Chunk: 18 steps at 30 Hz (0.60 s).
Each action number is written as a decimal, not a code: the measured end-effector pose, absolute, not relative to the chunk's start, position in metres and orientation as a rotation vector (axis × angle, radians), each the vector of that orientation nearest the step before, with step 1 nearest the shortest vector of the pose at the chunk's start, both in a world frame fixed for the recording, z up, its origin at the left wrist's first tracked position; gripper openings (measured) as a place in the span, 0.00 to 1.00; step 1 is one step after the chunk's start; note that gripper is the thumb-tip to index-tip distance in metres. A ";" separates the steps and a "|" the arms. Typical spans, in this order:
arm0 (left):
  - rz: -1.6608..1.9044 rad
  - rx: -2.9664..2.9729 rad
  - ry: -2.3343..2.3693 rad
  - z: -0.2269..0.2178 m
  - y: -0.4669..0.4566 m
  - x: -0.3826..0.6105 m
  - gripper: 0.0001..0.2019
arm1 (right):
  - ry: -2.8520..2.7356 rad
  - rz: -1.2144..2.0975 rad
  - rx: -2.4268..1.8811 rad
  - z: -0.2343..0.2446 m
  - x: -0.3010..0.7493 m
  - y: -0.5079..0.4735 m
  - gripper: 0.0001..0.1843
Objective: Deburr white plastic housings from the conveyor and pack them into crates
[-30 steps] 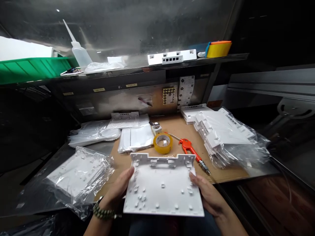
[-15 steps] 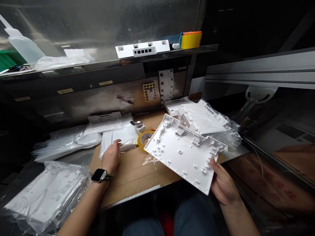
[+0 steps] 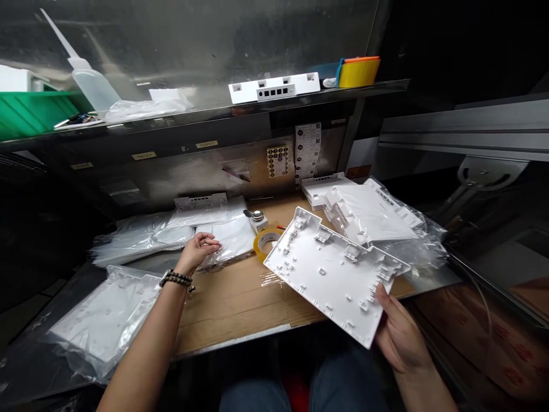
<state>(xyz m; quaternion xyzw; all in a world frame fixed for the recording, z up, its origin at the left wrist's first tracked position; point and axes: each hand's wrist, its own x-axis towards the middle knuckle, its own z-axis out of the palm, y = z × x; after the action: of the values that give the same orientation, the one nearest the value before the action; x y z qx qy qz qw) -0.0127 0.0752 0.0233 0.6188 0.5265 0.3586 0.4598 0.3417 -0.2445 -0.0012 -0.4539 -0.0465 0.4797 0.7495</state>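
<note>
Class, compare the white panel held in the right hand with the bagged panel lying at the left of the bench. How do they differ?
The held panel is bare; the bagged panel is wrapped in clear plastic. The held panel is tilted above the bench, gripped at one corner by the right hand; the bagged panel lies flat. Both are white moulded plastic.

Tape roll (image 3: 259,245) partly behind white panel (image 3: 338,274)

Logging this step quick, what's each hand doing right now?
Left hand: open, fingers curled over the clear bags.
Right hand: closed on the white plastic panel.
</note>
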 end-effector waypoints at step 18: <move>0.648 1.926 0.914 0.034 -0.005 0.033 0.21 | -0.485 1.611 -0.819 -0.001 0.237 -0.141 0.26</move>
<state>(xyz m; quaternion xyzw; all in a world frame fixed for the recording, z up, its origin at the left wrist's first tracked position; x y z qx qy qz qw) 0.0329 -0.0051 0.0342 0.7758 0.3682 0.2609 0.4410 0.2371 -0.1411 -0.0009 -0.3522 -0.2086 0.6929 0.5935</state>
